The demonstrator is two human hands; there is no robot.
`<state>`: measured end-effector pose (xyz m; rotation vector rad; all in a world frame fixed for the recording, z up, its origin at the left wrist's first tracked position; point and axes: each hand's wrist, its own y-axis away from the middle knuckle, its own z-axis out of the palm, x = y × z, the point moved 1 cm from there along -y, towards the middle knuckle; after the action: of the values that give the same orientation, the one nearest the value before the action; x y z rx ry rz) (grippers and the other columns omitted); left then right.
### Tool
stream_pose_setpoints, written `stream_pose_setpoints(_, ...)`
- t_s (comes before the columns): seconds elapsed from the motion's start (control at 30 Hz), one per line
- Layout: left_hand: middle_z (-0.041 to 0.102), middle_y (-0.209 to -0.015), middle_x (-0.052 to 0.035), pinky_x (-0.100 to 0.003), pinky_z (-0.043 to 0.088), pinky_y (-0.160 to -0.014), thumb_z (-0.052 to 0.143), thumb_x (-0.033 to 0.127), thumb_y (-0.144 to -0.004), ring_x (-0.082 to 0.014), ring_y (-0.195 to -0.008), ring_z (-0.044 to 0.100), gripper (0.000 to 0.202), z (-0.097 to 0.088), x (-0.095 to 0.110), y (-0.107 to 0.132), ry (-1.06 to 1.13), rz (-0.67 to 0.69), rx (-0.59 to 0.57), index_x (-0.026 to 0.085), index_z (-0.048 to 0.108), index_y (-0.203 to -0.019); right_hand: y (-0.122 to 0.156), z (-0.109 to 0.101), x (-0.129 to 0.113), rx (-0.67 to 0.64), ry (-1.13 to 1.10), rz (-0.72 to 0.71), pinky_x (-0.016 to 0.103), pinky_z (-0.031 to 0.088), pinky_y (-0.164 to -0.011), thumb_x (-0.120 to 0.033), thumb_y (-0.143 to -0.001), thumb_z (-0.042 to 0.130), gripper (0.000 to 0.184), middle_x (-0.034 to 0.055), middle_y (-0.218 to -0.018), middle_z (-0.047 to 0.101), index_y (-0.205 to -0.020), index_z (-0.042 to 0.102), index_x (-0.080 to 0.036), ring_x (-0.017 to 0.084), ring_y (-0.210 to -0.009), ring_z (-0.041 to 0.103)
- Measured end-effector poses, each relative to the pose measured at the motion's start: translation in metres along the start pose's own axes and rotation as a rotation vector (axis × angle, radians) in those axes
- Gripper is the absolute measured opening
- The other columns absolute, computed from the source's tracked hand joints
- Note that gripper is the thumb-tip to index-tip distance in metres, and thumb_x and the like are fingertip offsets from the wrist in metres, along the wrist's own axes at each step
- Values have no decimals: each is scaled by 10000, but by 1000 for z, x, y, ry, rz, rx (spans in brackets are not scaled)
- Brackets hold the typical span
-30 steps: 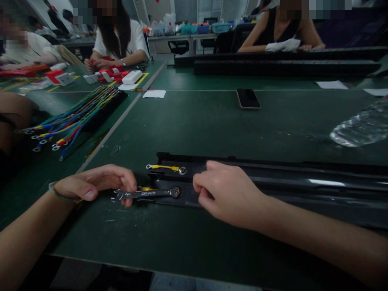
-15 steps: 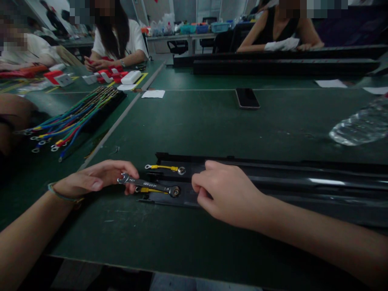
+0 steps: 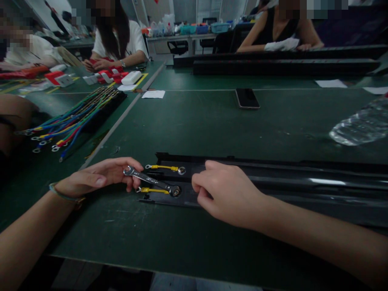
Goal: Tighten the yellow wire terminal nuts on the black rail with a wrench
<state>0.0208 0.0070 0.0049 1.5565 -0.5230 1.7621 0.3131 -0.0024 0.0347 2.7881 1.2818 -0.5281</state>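
Observation:
My left hand (image 3: pixel 100 176) is closed around the open-jaw end of a small steel wrench (image 3: pixel 151 180). The wrench's ring end sits over a fastener at the left end of a long black metal rail (image 3: pixel 303 180) on the green table. Two short yellow wires lie there: one yellow wire (image 3: pixel 163 167) runs to a nut on the rail, the other yellow wire (image 3: pixel 151 190) lies under the wrench. My right hand (image 3: pixel 226 192) rests on the rail just right of the wrench, fingers curled and pressed down; nothing held shows.
A bundle of coloured wires with ring terminals (image 3: pixel 71 121) lies at the left. A phone (image 3: pixel 247 98) lies face up mid-table, a clear plastic bottle (image 3: pixel 360 125) at the right, long black rails (image 3: pixel 281 64) at the back. Other people work across the table.
My left hand has swung the wrench's free end away from me, pivoting about the ring end on the fastener. My right hand has stayed on the rail.

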Motion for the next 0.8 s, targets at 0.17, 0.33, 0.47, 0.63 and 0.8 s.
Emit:
stream_pose_setpoints(0.17,568,-950,-132,-319,426,-716,570,332,-660,-254,-858,507,564,-1,0,-1,-8,5,-21,92,423,-1148,1,0,0,9,0,-4,238,219,-477,-152,-695,463,96,5,-613,522,-654,546,-176,121,-592,370)
stream_pose_setpoints(0.33,570,-927,-129,-354,403,-743,566,359,-647,-270,-852,503,524,-1,-1,4,-53,-20,-4,93,467,-1088,0,0,0,7,12,-3,239,223,-478,-154,-698,464,96,7,-614,522,-655,547,-175,122,-591,373)
stream_pose_setpoints(0.47,572,-901,-128,-389,384,-755,548,384,-637,-288,-851,497,495,-4,-3,6,-118,-37,-17,101,495,-1039,0,-1,-1,-3,16,3,238,230,-482,-160,-702,470,92,6,-616,522,-658,550,-176,122,-595,379)
stream_pose_setpoints(0.63,574,-905,-129,-384,384,-739,540,408,-653,-281,-824,507,484,-7,-4,8,-155,-31,-95,113,507,-1036,0,-1,0,-19,4,13,236,232,-482,-164,-708,478,87,6,-623,522,-673,558,-175,122,-602,386)
stream_pose_setpoints(0.8,589,-877,-120,-370,389,-721,536,412,-667,-276,-813,514,453,-4,-1,6,-194,-32,-115,117,528,-1010,1,0,0,-1,0,1,236,228,-483,-154,-702,476,87,3,-613,513,-663,551,-174,121,-599,378)
